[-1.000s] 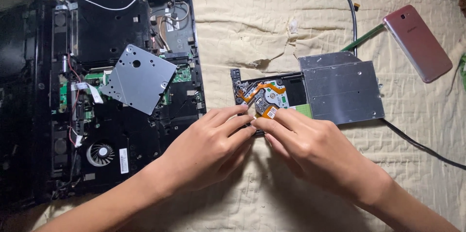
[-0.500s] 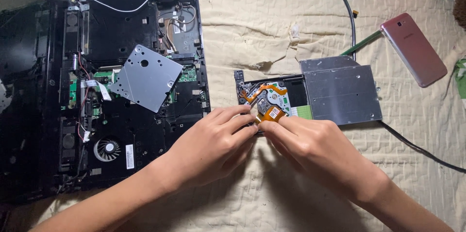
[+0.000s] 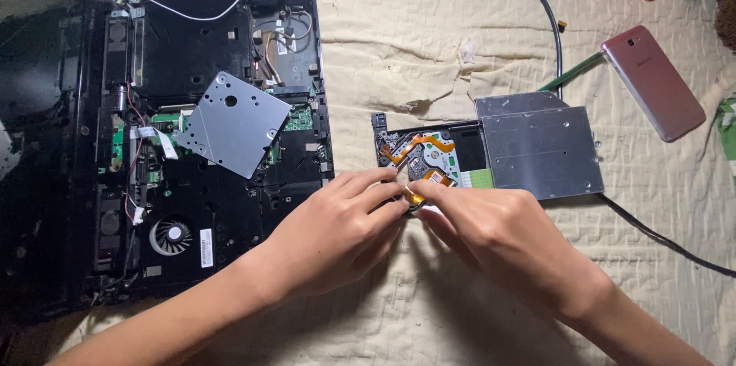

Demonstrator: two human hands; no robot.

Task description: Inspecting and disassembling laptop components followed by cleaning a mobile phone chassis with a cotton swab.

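Left hand [image 3: 333, 232] and right hand [image 3: 491, 236] meet at the near edge of the opened optical drive [image 3: 491, 153] on the cloth; fingers of both pinch its orange flex cable [image 3: 416, 197]; thin, probably tear-prone, best gripped near its connector.

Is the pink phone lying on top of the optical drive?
No, the phone lies on the cloth, up and right of the drive, apart from it.

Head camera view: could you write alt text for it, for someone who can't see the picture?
Two bare hands, left hand and right hand, meet fingertip to fingertip on a small orange-and-black part at the front edge of an opened optical drive lying on a cream quilted cloth. To the left lies a dismantled black laptop base with a loose metal plate; a pink phone lies at the right.
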